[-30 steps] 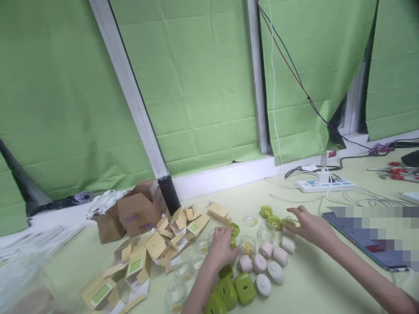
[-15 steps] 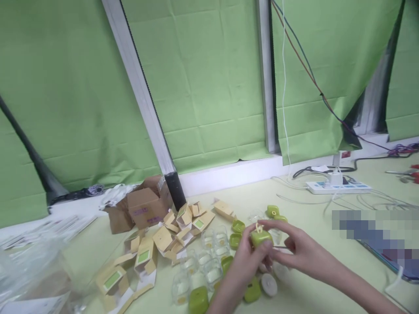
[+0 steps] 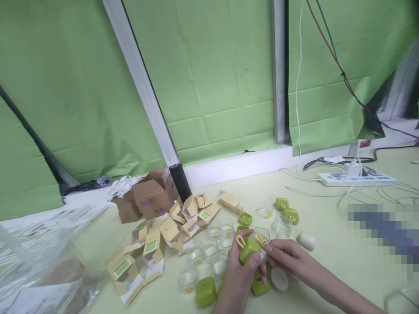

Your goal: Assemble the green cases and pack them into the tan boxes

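Observation:
My left hand (image 3: pixel 240 270) is closed round a green, rounded-square cap (image 3: pixel 249 249) with a pale yellow loop (image 3: pixel 240 241) sticking out of its upper left side. Close to the cap's right side, the thumb and fingers of my right hand (image 3: pixel 284 257) are pinched together; what they hold, if anything, is too small to make out. A bit of white shows by my left thumb. Just behind my hands stands a clear cup (image 3: pixel 261 236) with several yellow loops in it. Below them lie a white round disc (image 3: pixel 279 279) and another green cap (image 3: pixel 260 285), partly covered.
Several clear cups (image 3: pixel 188 277) and a green cap (image 3: pixel 206 292) stand left of my hands. Opened small cartons (image 3: pixel 151 246) lie farther left, before a brown box (image 3: pixel 152 198). Two green caps (image 3: pixel 290 215), a white cylinder (image 3: pixel 307 240) and a power strip (image 3: pixel 356 179) are at right.
The green cap has turned in my left hand, so its loop now points up and left. My right hand has moved from the loop to the cap's right side. The view has shifted slightly.

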{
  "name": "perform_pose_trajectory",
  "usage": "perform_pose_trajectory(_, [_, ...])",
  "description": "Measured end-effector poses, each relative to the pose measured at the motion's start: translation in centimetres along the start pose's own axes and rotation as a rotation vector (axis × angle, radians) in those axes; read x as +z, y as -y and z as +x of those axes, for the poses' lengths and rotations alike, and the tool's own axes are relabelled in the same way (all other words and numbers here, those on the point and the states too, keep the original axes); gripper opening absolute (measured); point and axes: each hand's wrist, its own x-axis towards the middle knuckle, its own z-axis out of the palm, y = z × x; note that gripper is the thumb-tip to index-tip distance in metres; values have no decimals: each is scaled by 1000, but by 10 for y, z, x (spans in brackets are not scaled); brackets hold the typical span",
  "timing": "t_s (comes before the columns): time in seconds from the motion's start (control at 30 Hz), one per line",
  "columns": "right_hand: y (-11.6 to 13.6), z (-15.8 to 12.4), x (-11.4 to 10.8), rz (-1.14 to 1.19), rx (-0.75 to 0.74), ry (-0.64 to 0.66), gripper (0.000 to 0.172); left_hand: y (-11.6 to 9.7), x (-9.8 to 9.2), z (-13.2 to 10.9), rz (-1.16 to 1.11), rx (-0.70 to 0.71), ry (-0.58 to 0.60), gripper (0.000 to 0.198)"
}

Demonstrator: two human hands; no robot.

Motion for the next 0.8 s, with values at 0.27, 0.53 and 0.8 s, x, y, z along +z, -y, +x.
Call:
perform_pose_trajectory(0.27, [-3,-5,-3,82,57,42,52,-4,1,-3,16,18,10,60])
perform_pose_trajectory(0.53, [-9,-13,4,397,167,65,48,-4,5,-8,165,51,73,45])
perform_pose_trajectory(0.8, [-3,-10,-4,144,45,-79,47,-13,2,-11,167,69,96,66])
